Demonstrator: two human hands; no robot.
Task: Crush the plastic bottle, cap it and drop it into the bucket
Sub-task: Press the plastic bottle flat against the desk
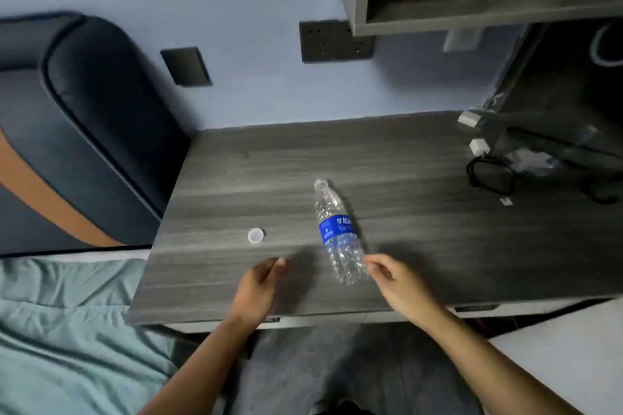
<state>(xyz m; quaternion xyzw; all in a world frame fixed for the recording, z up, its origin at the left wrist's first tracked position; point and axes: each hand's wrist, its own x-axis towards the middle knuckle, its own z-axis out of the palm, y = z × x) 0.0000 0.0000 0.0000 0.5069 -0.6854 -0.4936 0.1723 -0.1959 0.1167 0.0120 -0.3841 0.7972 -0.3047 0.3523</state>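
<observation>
Head | bottle [338, 233] uncapped, blue label unreadable | cap [256, 235] apart | both hands' fingers loose, empty

One plastic bottle [338, 232], one cap [256, 235], two hands, two framed pictures, two white plugs, one table [404, 165]

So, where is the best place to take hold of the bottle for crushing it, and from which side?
Probably around the clear ribbed lower body of the bottle, below the blue label, coming from its right, where the right hand is already beside it. The bottle lies flat on the desk with its open neck pointing away, so air can escape.
</observation>
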